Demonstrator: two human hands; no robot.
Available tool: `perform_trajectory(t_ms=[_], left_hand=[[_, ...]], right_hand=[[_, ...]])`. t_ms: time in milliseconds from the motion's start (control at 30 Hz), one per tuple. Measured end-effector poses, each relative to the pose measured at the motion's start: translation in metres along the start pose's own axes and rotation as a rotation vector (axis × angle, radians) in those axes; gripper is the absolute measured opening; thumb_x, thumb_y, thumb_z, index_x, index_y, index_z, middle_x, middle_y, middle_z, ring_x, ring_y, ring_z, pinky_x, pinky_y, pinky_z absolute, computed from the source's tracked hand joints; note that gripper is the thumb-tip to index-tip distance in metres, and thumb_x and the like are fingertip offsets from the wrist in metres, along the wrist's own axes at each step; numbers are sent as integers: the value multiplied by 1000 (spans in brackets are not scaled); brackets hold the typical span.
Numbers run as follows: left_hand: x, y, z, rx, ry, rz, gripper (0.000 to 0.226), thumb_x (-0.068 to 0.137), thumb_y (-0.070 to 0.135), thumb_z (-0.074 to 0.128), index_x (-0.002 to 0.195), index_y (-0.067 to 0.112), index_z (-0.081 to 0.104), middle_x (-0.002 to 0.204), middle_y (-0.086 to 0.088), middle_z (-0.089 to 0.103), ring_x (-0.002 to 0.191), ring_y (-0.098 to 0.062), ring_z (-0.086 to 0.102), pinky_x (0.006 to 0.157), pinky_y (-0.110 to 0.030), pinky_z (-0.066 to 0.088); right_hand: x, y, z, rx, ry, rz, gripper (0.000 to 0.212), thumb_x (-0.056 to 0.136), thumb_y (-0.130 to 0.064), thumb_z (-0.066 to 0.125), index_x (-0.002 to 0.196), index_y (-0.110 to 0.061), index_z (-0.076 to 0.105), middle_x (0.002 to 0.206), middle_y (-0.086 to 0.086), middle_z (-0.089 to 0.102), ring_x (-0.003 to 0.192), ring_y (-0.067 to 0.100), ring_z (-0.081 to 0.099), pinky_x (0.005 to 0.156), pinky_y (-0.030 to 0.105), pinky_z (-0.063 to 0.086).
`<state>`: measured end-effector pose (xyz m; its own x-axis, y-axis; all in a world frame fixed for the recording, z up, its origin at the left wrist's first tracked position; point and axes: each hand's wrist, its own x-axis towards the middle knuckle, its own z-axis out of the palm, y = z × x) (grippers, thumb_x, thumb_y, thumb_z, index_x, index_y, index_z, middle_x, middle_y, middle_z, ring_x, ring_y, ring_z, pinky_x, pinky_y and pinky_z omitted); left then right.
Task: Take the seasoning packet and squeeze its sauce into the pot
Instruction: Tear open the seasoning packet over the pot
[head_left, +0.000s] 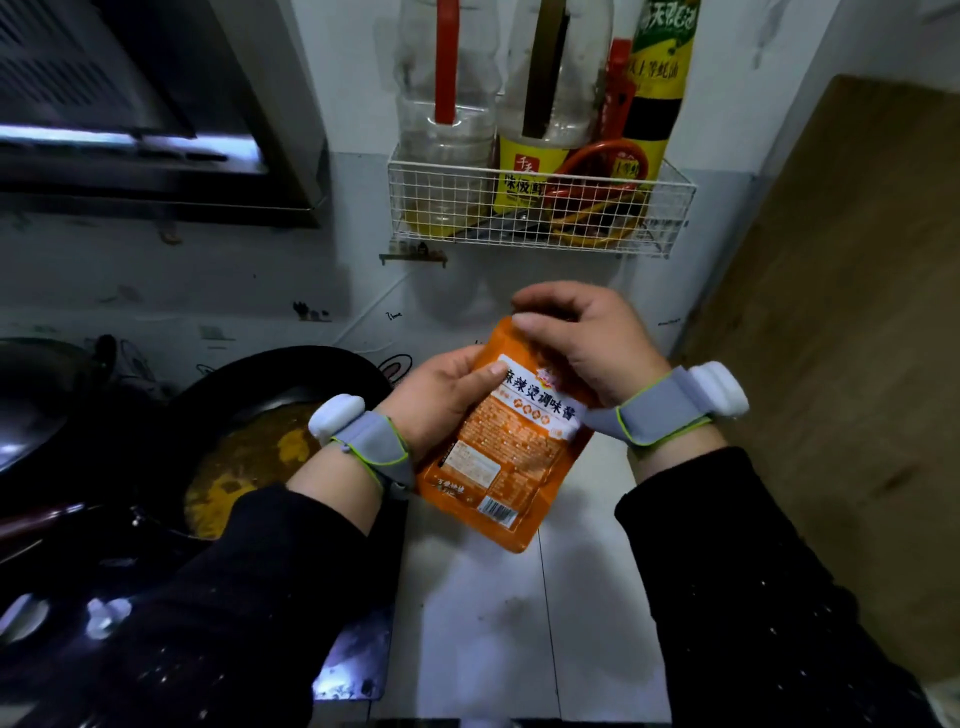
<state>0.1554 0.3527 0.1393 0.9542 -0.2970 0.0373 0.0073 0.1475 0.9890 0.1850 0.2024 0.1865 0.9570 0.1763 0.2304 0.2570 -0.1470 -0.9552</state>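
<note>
While both hands are up in front of the person, the orange seasoning packet (498, 447) sits between them, held in the air over the white surface (493, 623), just right of the pot (332, 374) and not over it. Left hand (441, 400) grips the packet's left edge, thumb laid across the printed front, fingers curled behind. Right hand (576, 343) is clamped on the top edge, thumb & forefinger pinching it at the upper corner. Packet's tilted, barcode end low and toward the person, top end up toward the wall. Can't tell if the top is torn open, the fingers cover it. Pot's a dark wok-type pan w/ yellow-orange liquid (249, 457) in the bottom, left forearm crossing in front of its near side. Grey wristbands w/ white pods on both wrists, left (363, 441) & right (670, 410), black sleeves below. On the wall straight ahead, a white wire rack (540, 208) w/ oil and sauce bottles plus sth red-handled. Range hood (130, 104) up left, wooden board (831, 312) leaning at the right.
</note>
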Motion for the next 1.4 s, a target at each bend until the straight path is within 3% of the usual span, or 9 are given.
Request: perform_trajectory(t_ms=[233, 433, 600, 800, 933, 1033, 1100, 1300, 1400], left_hand=[[-2, 8, -11, 429, 46, 17, 23, 91, 30, 53, 73, 22, 64, 60, 7, 65, 56, -8, 57, 63, -28, 46], [-5, 23, -12, 759, 109, 108, 22, 90, 34, 55, 74, 20, 63, 69, 1, 64, 61, -8, 54, 66, -27, 45], [-7, 38, -16, 889, -5, 126, 30, 91, 36, 51, 92, 12, 68, 85, -7, 73, 72, -11, 63, 71, -23, 48], [-9, 44, -26, 940, -58, 121, 22, 91, 42, 47, 80, 31, 62, 80, 7, 70, 61, 6, 59, 66, -11, 45], [-9, 48, -35, 1044, -71, 95, 33, 91, 43, 46, 93, 17, 66, 87, 0, 72, 76, -11, 65, 73, -20, 48], [-9, 50, -40, 1086, -45, 128, 31, 91, 42, 47, 91, 18, 65, 81, 4, 68, 72, -9, 61, 61, -5, 40], [-9, 50, -42, 1127, -3, 201, 28, 92, 38, 48, 89, 16, 65, 76, 2, 64, 67, -11, 57, 57, -4, 37], [-8, 44, -39, 1227, 132, 420, 30, 94, 29, 48, 89, 4, 65, 70, -5, 56, 67, -22, 52, 56, -21, 24], [-6, 41, -37, 1328, 216, 501, 30, 94, 33, 46, 94, 11, 66, 86, -12, 66, 83, -30, 59, 66, -27, 34]], right_hand=[[4, -13, 8, -387, -187, -98, 8, 77, -9, 68, 73, -16, 67, 62, -7, 60, 60, 6, 53, 68, 26, 45], [6, -17, 8, -577, -282, -122, 18, 80, -21, 66, 65, -22, 56, 58, -9, 52, 55, 4, 46, 61, 26, 41], [5, -18, 10, -443, -403, -47, 31, 89, -25, 55, 59, -19, 52, 55, -5, 47, 53, 9, 42, 59, 30, 34], [3, -11, 16, -290, -400, -30, 31, 90, -21, 54, 60, -18, 54, 53, -5, 48, 48, 7, 42, 50, 26, 33], [4, -11, 19, -315, -437, -30, 31, 91, -16, 52, 61, -20, 52, 45, -10, 48, 43, -1, 40, 48, 20, 31], [4, -11, 26, -341, -368, -99, 30, 89, -14, 53, 60, -21, 51, 52, -9, 46, 49, 2, 41, 52, 24, 33], [4, -7, 32, -308, -290, -120, 30, 88, -16, 55, 59, -21, 51, 53, -7, 45, 50, 5, 40, 54, 26, 33], [9, 8, 48, -178, -83, -83, 26, 76, -34, 53, 53, -22, 51, 43, -8, 41, 48, 12, 37, 54, 32, 32], [11, 13, 58, -110, 78, -37, 27, 75, -32, 53, 49, -25, 53, 40, -8, 39, 51, 19, 39, 54, 37, 36]])
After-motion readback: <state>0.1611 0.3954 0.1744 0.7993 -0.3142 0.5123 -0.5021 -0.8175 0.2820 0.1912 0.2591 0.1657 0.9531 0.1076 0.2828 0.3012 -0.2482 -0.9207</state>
